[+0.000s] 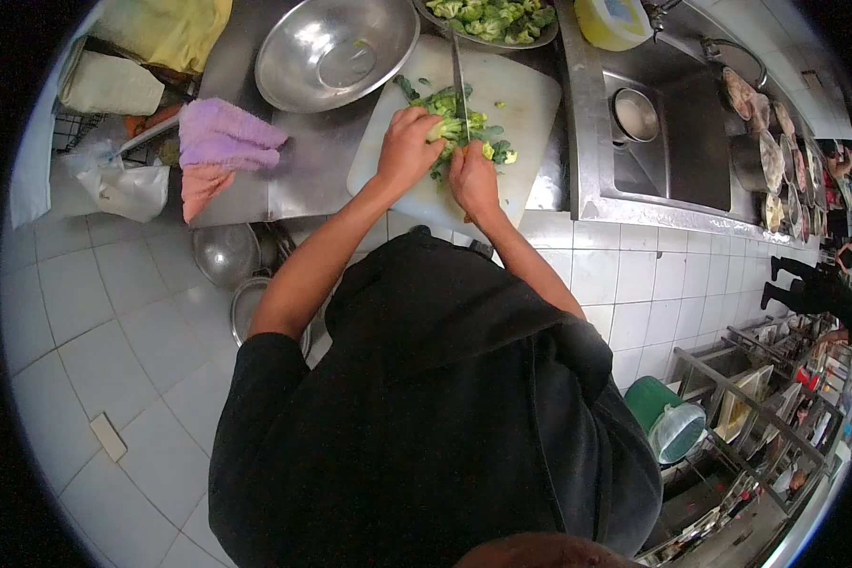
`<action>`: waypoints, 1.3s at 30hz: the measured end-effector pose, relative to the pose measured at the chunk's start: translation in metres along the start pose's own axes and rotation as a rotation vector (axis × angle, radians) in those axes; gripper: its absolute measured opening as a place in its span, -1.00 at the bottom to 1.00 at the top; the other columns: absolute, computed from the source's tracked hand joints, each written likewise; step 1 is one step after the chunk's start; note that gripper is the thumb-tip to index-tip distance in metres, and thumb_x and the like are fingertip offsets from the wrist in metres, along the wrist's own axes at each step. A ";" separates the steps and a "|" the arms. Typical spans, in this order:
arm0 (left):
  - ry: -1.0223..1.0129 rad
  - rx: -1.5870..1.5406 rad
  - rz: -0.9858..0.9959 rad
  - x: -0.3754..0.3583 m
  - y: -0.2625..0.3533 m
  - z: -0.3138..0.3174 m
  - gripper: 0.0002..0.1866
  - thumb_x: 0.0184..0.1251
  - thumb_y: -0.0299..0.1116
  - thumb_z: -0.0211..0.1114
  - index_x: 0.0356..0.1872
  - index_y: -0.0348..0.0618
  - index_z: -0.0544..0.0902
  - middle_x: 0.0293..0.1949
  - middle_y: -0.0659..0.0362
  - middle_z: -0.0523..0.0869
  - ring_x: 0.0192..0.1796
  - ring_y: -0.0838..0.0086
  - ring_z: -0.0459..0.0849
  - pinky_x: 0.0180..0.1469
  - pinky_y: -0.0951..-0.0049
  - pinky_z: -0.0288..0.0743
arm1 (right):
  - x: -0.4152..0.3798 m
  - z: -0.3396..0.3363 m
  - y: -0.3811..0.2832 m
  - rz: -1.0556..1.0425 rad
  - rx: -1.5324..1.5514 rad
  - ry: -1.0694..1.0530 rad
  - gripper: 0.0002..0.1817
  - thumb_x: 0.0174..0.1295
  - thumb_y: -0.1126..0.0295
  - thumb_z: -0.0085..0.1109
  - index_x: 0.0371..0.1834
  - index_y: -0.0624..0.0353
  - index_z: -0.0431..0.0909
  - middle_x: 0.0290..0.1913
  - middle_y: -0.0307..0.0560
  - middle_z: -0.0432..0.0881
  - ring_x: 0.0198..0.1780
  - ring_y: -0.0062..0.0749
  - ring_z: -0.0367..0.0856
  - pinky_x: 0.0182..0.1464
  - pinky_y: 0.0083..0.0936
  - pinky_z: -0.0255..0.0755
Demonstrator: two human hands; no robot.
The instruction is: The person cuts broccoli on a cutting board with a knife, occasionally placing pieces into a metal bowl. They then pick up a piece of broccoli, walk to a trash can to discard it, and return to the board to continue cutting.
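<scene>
On the white cutting board (525, 104), my left hand (410, 144) is closed around a broccoli head (447, 130), its fingers near the blade. My right hand (473, 178) grips a knife (459, 80), whose long blade points away from me beside the broccoli. The knife's handle is hidden inside my fist. Cut florets and leaves (435, 99) lie scattered around both hands. Beyond the board's far edge sits a metal bowl of cut broccoli (502, 40). To its left stands a large steel bowl (293, 57) with a small green scrap inside.
A purple cloth (227, 133) drapes over the counter's left end, near a plastic bag (118, 185). At right is a sink (682, 161) holding a small pot (635, 115), with a yellowish container (608, 24) behind. Pots line the far right, where another person (819, 289) stands. A green bucket (648, 402) is behind me.
</scene>
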State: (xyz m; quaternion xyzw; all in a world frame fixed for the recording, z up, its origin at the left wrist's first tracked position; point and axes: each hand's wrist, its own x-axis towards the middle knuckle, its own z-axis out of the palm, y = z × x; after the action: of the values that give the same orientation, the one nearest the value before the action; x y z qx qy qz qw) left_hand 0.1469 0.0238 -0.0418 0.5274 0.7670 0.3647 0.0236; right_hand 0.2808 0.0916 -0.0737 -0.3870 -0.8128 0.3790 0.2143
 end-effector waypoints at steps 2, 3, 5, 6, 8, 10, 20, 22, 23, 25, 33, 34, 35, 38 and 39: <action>0.013 -0.003 -0.001 0.001 -0.001 0.000 -0.59 0.01 -0.42 0.47 -0.03 -0.23 0.73 -0.05 0.01 0.66 0.09 0.06 0.58 0.17 0.17 0.49 | 0.000 0.000 0.003 0.024 0.014 -0.003 -0.75 0.47 0.30 0.00 -0.15 0.33 0.34 -0.42 0.46 0.60 -0.34 0.47 0.58 -0.28 0.22 0.41; 0.005 -0.004 -0.009 -0.001 -0.002 0.000 -0.58 0.02 -0.39 0.47 -0.01 -0.21 0.73 -0.02 0.02 0.66 0.10 0.06 0.58 0.19 0.18 0.48 | -0.005 -0.001 0.001 0.041 0.022 -0.009 -0.75 0.47 0.30 0.00 -0.15 0.33 0.34 -0.42 0.47 0.60 -0.33 0.48 0.58 -0.27 0.22 0.40; 0.003 -0.009 -0.012 -0.001 -0.002 0.000 -0.57 0.02 -0.40 0.48 0.00 -0.21 0.73 -0.01 0.02 0.66 0.10 0.06 0.58 0.20 0.17 0.48 | -0.007 -0.005 0.002 0.027 0.044 -0.020 -0.75 0.47 0.30 0.00 -0.15 0.33 0.34 -0.41 0.47 0.60 -0.33 0.48 0.58 -0.28 0.21 0.40; 0.007 -0.012 -0.012 -0.001 -0.002 0.001 -0.58 0.01 -0.42 0.47 -0.01 -0.22 0.73 -0.02 0.01 0.65 0.08 0.05 0.58 0.19 0.16 0.48 | -0.007 -0.008 0.001 0.020 0.056 -0.026 -0.75 0.47 0.30 0.00 -0.15 0.33 0.34 -0.41 0.48 0.60 -0.33 0.48 0.58 -0.29 0.21 0.40; 0.010 0.000 -0.028 -0.001 -0.003 0.002 -0.58 0.02 -0.43 0.47 -0.01 -0.22 0.73 -0.02 0.00 0.65 0.08 0.06 0.58 0.19 0.17 0.48 | -0.005 -0.016 -0.002 0.079 0.095 -0.036 -0.73 0.48 0.28 0.00 -0.15 0.33 0.34 -0.40 0.48 0.60 -0.31 0.47 0.58 -0.27 0.20 0.40; 0.002 0.033 -0.064 -0.002 -0.007 0.002 -0.55 0.03 -0.38 0.48 0.03 -0.19 0.72 0.02 0.02 0.64 0.11 0.08 0.60 0.22 0.19 0.47 | -0.006 -0.022 -0.003 0.112 0.106 -0.032 -0.71 0.48 0.25 0.00 -0.14 0.33 0.34 -0.39 0.48 0.60 -0.29 0.47 0.59 -0.26 0.20 0.40; -0.002 -0.021 -0.289 0.006 -0.016 -0.002 -0.63 0.07 -0.27 0.53 -0.07 -0.11 0.73 -0.05 -0.02 0.64 -0.02 0.10 0.67 0.05 0.18 0.56 | 0.007 -0.039 0.026 0.108 0.053 0.079 -0.69 0.47 0.24 0.02 -0.14 0.34 0.35 -0.40 0.51 0.60 -0.28 0.51 0.58 -0.25 0.22 0.40; -0.016 -0.034 -0.330 0.008 -0.016 0.000 -0.65 0.07 -0.26 0.52 -0.11 -0.12 0.71 -0.07 -0.01 0.65 -0.01 0.07 0.66 0.08 0.18 0.54 | 0.001 -0.042 0.023 0.101 0.067 0.090 -0.70 0.47 0.25 0.03 -0.15 0.34 0.34 -0.42 0.51 0.59 -0.30 0.51 0.58 -0.28 0.22 0.40; -0.017 -0.042 -0.341 0.010 -0.017 0.000 -0.65 0.06 -0.25 0.52 -0.12 -0.12 0.71 -0.08 -0.02 0.66 -0.02 0.07 0.66 0.08 0.18 0.54 | -0.001 -0.042 0.021 0.109 0.072 0.084 -0.70 0.46 0.26 0.04 -0.15 0.34 0.34 -0.43 0.51 0.59 -0.32 0.51 0.58 -0.29 0.22 0.39; -0.018 -0.057 -0.365 0.011 -0.019 0.002 -0.65 0.06 -0.25 0.53 -0.13 -0.14 0.72 -0.11 -0.02 0.67 -0.03 0.09 0.67 0.06 0.18 0.55 | -0.006 -0.039 0.016 0.124 0.084 0.071 -0.71 0.46 0.27 0.05 -0.16 0.34 0.34 -0.45 0.50 0.58 -0.35 0.50 0.57 -0.32 0.21 0.39; 0.037 -0.124 -0.489 0.007 -0.002 0.015 -0.68 0.03 -0.22 0.53 -0.24 -0.18 0.74 -0.21 -0.04 0.70 -0.10 0.09 0.70 -0.01 0.17 0.56 | -0.009 -0.026 -0.009 0.072 0.141 0.048 -0.74 0.44 0.32 0.06 -0.21 0.35 0.35 -0.47 0.43 0.58 -0.38 0.45 0.57 -0.33 0.18 0.40; 0.057 -0.100 -0.469 0.006 0.001 0.016 -0.68 0.03 -0.21 0.53 -0.25 -0.18 0.74 -0.21 -0.05 0.70 -0.10 0.08 0.70 -0.01 0.17 0.56 | -0.007 -0.022 -0.006 0.073 0.149 0.043 -0.75 0.44 0.33 0.05 -0.20 0.35 0.35 -0.46 0.44 0.58 -0.38 0.44 0.58 -0.34 0.17 0.40; 0.056 -0.095 -0.472 0.005 0.002 0.016 -0.68 0.03 -0.21 0.53 -0.25 -0.18 0.74 -0.21 -0.06 0.70 -0.10 0.07 0.70 -0.01 0.16 0.56 | -0.007 -0.017 -0.004 0.062 0.146 0.055 -0.75 0.44 0.33 0.05 -0.19 0.35 0.35 -0.46 0.44 0.58 -0.38 0.44 0.58 -0.35 0.17 0.40; 0.055 -0.083 -0.470 0.004 0.004 0.015 -0.69 0.04 -0.22 0.52 -0.25 -0.18 0.73 -0.21 -0.08 0.69 -0.10 0.04 0.70 -0.01 0.13 0.55 | -0.006 -0.009 -0.002 0.034 0.127 0.077 -0.75 0.45 0.33 0.04 -0.18 0.35 0.34 -0.47 0.43 0.58 -0.39 0.42 0.58 -0.36 0.16 0.40; 0.054 -0.077 -0.460 0.004 0.005 0.014 -0.69 0.04 -0.22 0.51 -0.25 -0.18 0.73 -0.21 -0.08 0.69 -0.10 0.04 0.69 -0.01 0.12 0.55 | -0.005 -0.011 -0.004 0.032 0.115 0.077 -0.75 0.46 0.33 0.03 -0.18 0.34 0.33 -0.47 0.43 0.58 -0.40 0.42 0.59 -0.36 0.15 0.41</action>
State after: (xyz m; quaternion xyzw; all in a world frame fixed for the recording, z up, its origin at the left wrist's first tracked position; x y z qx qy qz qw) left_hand 0.1546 0.0358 -0.0482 0.3277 0.8529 0.3924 0.1057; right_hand 0.2891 0.0913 -0.0635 -0.4013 -0.7744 0.4135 0.2613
